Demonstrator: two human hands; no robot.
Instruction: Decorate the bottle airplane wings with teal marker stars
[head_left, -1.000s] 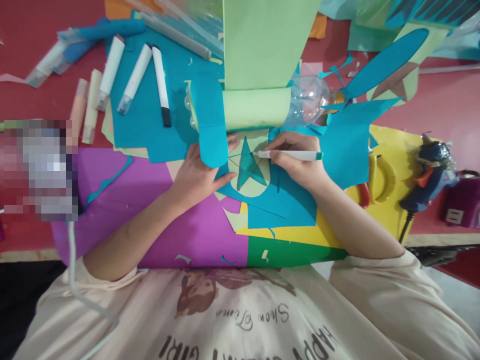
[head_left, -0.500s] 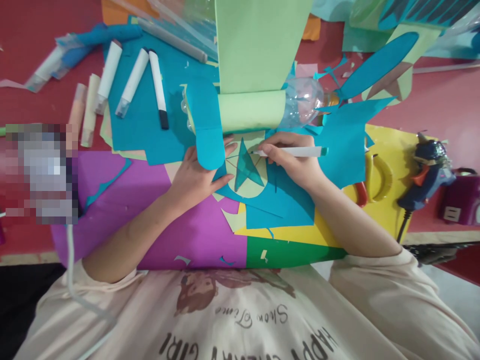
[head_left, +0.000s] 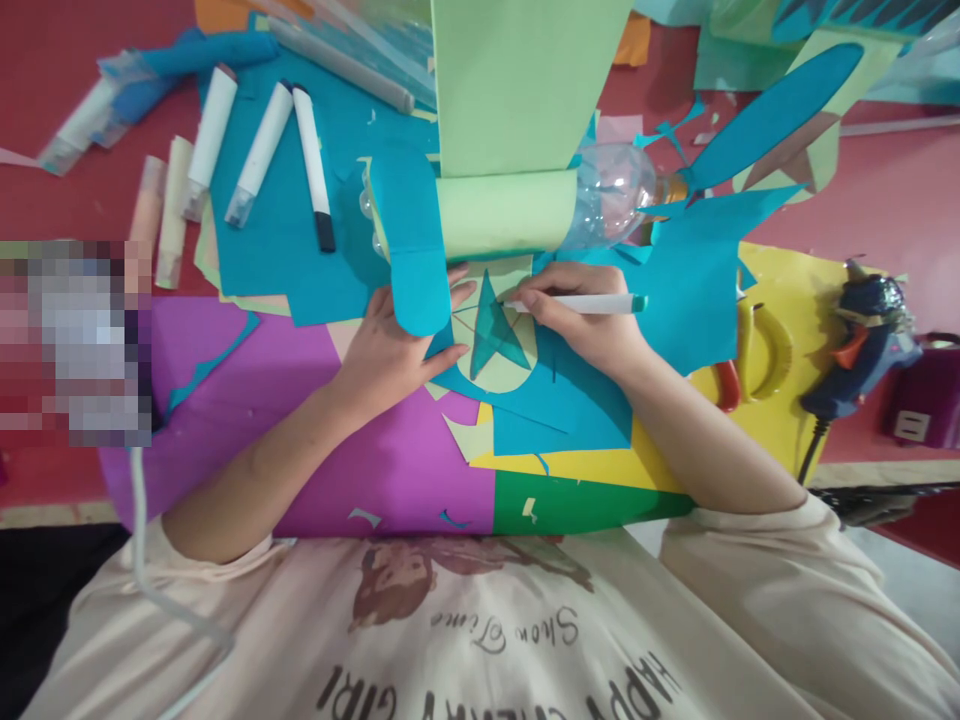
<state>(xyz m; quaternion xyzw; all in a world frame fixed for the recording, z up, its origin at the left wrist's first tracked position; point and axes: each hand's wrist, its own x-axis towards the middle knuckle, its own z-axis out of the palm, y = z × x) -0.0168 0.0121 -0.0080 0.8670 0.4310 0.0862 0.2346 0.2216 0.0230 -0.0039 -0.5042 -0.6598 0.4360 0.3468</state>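
My right hand (head_left: 589, 310) grips a white marker (head_left: 600, 303) with a green end cap, its tip touching a pale green paper piece (head_left: 495, 372) with a rounded lower edge. A star (head_left: 491, 335) is drawn on that piece, partly coloured dark green. My left hand (head_left: 401, 345) rests at the piece's left edge, thumb and fingers apart, some fingers hidden behind a blue rounded paper strip (head_left: 421, 290). The strip is on the end of a clear plastic bottle (head_left: 611, 195) wrapped in pale green paper (head_left: 506, 213). A blue paper blade (head_left: 780, 115) sits by the bottle's neck.
Several markers (head_left: 259, 155) lie at the upper left. On the right are a glue gun (head_left: 862, 345) and yellow-handled scissors (head_left: 765, 355). Blue sheets (head_left: 570, 420), a purple sheet (head_left: 315, 490) and paper scraps cover the table. A white cable (head_left: 139, 520) hangs at the left.
The marker has shifted very slightly left over the star with my right hand. My left hand keeps its place; the whole view has moved a little.
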